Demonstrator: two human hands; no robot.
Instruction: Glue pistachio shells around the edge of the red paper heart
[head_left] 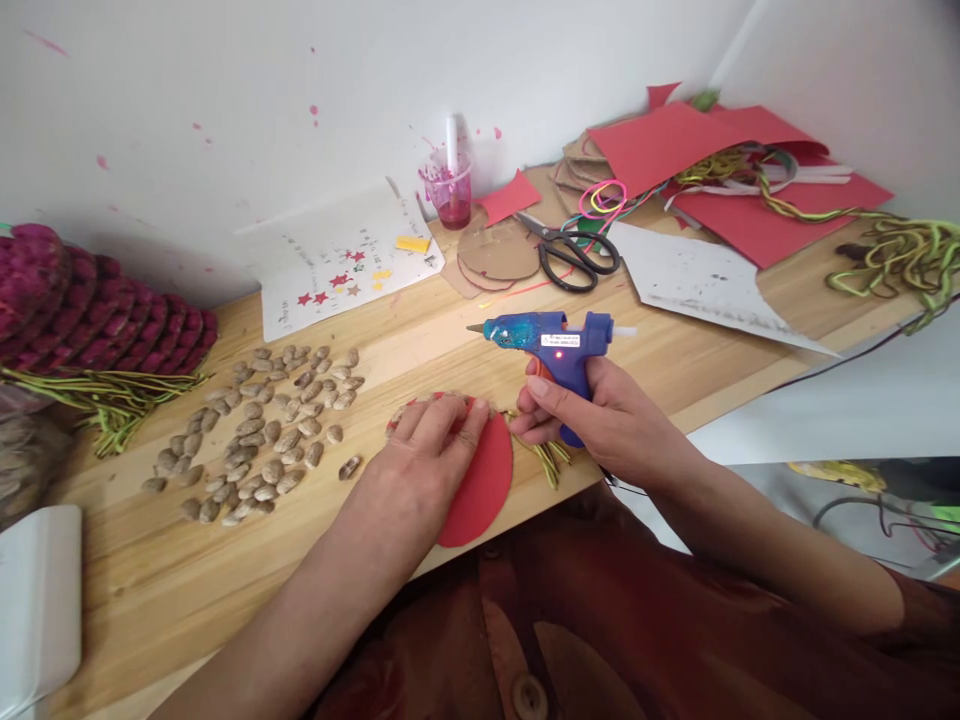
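Upper-centre cup: pink liquid, white stick. Right fingers clamp glue gun. Left fingers: on red disc, grip unclear.

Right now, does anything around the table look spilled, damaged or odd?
Yes. Pink spots dot the white wall behind the table, resembling spatter. Beside the left hand, one peanut looks cracked open, while most nearby look whole.

The glue gun is glossy plastic, the red disc matt, the peanuts rough-shelled, the surface smooth, grained wood.
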